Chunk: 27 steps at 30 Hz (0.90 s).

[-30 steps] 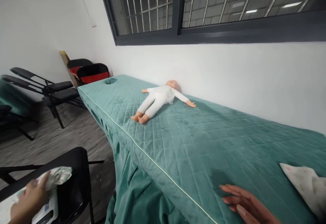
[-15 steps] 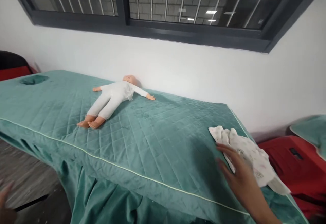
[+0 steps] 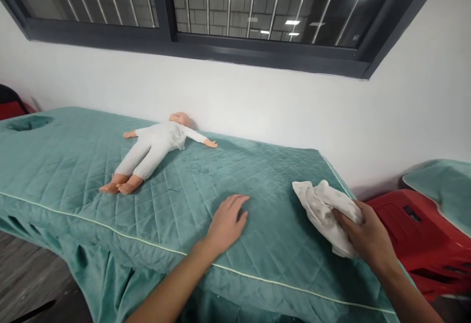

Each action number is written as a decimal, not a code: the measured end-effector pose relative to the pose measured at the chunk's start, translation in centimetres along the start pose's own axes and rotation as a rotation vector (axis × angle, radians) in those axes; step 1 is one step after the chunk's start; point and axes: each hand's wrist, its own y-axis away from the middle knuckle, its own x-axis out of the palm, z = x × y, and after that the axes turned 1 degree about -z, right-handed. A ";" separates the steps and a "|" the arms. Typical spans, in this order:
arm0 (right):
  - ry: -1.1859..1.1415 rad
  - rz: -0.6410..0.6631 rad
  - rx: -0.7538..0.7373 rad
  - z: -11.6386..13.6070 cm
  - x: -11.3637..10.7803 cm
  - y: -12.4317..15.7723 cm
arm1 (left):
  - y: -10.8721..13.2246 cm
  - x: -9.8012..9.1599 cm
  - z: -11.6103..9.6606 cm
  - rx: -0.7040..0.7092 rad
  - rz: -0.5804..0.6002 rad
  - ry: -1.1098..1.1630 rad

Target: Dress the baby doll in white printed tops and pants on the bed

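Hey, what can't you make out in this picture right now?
All in the head view:
Left hand: palm faces away, unseen.
White cloth: full shape hidden by folds and the right hand.
Red item: partly covered by green cloth, cut by right edge.
Doll: back hidden against the cover.

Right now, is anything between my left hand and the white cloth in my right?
Nothing visible stands between your left hand and the white cloth in your right hand; only the green quilted cover shows in the gap.
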 end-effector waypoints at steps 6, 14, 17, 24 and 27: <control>-0.002 -0.023 -0.687 9.6 4.9 1.3 | -3.3 1.2 -0.6 -0.225 0.068 0.916; -0.167 0.341 -0.919 16.8 10.9 6.9 | -4.0 -0.2 1.2 -0.484 -0.282 1.528; -0.274 0.441 -0.860 16.7 10.4 8.1 | -4.3 -0.3 1.9 -0.536 -0.296 1.596; -0.509 0.296 -0.444 16.4 8.2 4.7 | -3.9 -0.5 1.6 -0.462 -0.343 1.674; -0.542 0.288 -0.329 16.8 8.7 2.0 | -3.7 -0.9 1.0 -0.406 -0.291 1.689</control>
